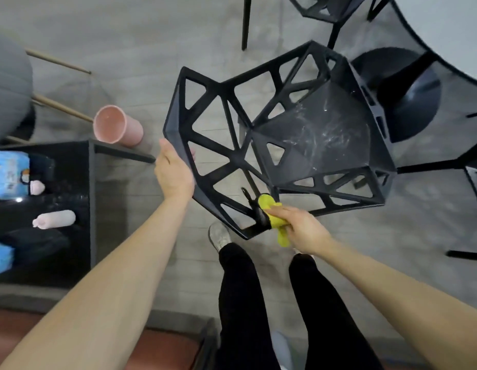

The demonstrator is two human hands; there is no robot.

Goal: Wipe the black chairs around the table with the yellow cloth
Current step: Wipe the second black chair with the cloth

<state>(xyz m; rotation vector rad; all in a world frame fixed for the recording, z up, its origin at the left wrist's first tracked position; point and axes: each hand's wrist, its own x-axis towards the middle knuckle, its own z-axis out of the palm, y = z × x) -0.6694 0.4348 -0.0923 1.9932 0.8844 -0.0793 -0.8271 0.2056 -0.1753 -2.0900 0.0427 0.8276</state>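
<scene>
A black chair (320,134) with an open triangular lattice frame stands in front of me, its seat streaked with pale smears. My left hand (174,172) grips the top left edge of its backrest, fingers wrapped over the rim. My right hand (301,228) holds the bunched yellow cloth (272,212) and presses it against the lower right bar of the backrest frame. More black chairs (336,9) stand at the top, and another chair (475,182) shows at the right edge, around a light table (451,30).
A pink bin (117,128) stands on the grey floor left of the chair. A black side table (71,182) at the left carries blue packs and pink rolls. A grey seat with wooden legs (7,84) lies beyond. The table's black pedestal base (405,97) is behind the chair.
</scene>
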